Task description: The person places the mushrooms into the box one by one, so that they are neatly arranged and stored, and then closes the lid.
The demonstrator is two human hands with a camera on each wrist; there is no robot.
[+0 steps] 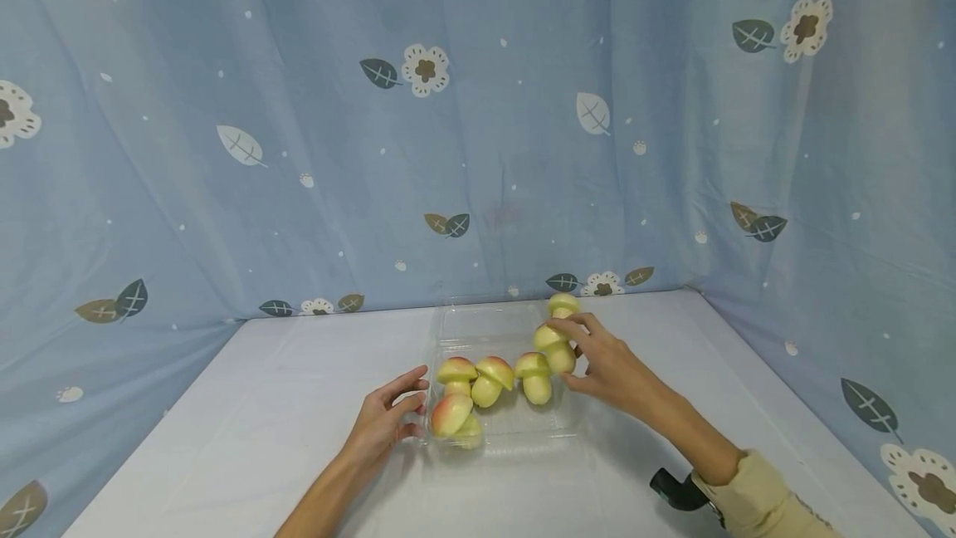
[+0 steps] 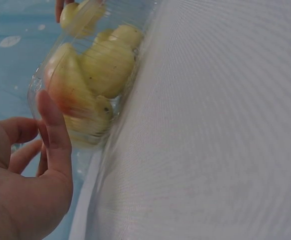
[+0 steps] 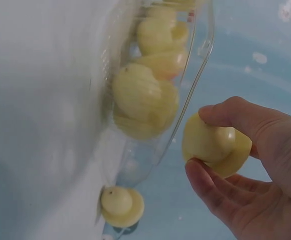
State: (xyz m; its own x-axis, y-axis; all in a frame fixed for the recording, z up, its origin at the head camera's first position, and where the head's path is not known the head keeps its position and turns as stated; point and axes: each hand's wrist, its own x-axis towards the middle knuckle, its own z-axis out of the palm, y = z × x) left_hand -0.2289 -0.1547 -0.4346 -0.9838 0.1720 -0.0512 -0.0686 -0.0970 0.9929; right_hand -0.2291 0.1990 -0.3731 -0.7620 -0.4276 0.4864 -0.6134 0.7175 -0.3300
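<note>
1. Nearest to you, at the right, is your rolled beige sleeve, and a black device shows beside it
2. Your left hand grasps nothing; its fingers are spread and lightly bent, with tips against the left side of the clear plastic box, so I think it steadies this box
3. Inside the box, the front-left mushroom lies tilted; behind it are the back-left mushroom, the middle mushroom and the right mushroom
4. Your right hand pinches the held mushroom between thumb and fingers, above the rim near the right wall and apart from it
5. The step in hand seems to be carrying this piece over the wall, and I judge it goes inward; the next move then calls for lowering it gently to the bare floor at front right, and only then loosening the fingers
6. Farther away, the open lid extends behind the box, and the far mushroom stands outside, on the white table
7. Last comes the blue curtain with leaves and flowers
</note>
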